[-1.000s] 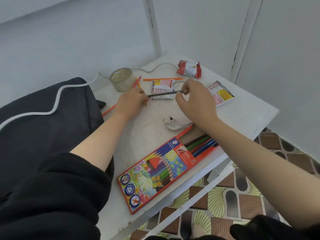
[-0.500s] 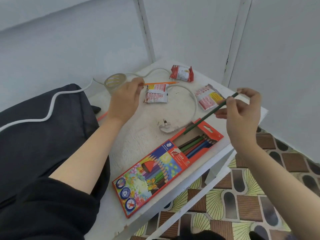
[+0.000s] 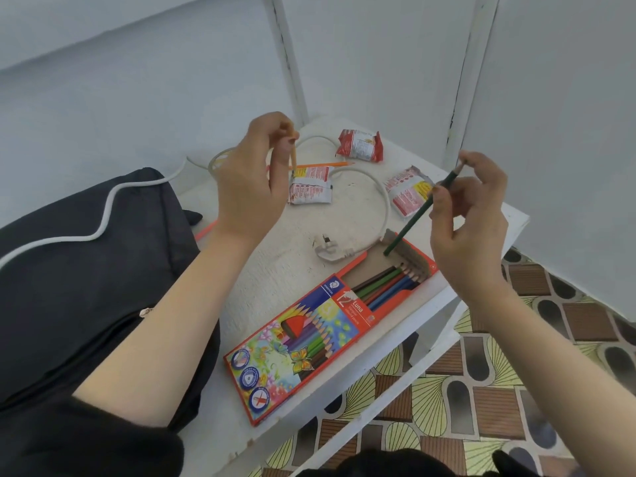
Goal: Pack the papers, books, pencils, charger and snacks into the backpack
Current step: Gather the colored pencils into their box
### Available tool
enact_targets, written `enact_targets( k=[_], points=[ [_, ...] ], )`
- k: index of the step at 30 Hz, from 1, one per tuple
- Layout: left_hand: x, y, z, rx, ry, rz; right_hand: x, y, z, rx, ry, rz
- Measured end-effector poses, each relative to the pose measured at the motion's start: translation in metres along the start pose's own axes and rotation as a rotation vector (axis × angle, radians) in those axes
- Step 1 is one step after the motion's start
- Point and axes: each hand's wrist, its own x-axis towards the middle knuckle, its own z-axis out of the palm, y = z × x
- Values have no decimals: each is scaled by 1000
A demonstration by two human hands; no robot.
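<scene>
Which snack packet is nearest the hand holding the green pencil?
The snack packet with the yellow patch, beside the right hand. The red packet and the middle packet lie farther off, nearer the left hand.

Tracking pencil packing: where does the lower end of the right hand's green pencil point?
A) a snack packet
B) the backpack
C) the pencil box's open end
C: the right hand pinches the green pencil, its lower end at the pencil box's open flap.

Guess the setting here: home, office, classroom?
Probably a room at home, though not certain: a small worn white table sits in a corner of plain painted walls, over a patterned tile floor, with a coloured pencil box and snack packets on it.
</scene>
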Motion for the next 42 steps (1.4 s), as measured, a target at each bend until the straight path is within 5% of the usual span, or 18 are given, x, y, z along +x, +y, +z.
enact_targets(
  k=[8,12,15,26,42],
  points=[
    [-7,25,5,-123,7,-73,4,13,6,4,-78,245],
    [-11,28,6,-117,11,-88,-4,24,1,33,-282,333],
    [-14,28,5,-121,11,-98,-12,27,-3,-25,-496,302],
    [-20,28,2,-96,7,-98,-11,30,1,-479,-811,95],
    [-34,64,3,-329,91,-261,17,23,-1,-649,-838,-199]
  ],
)
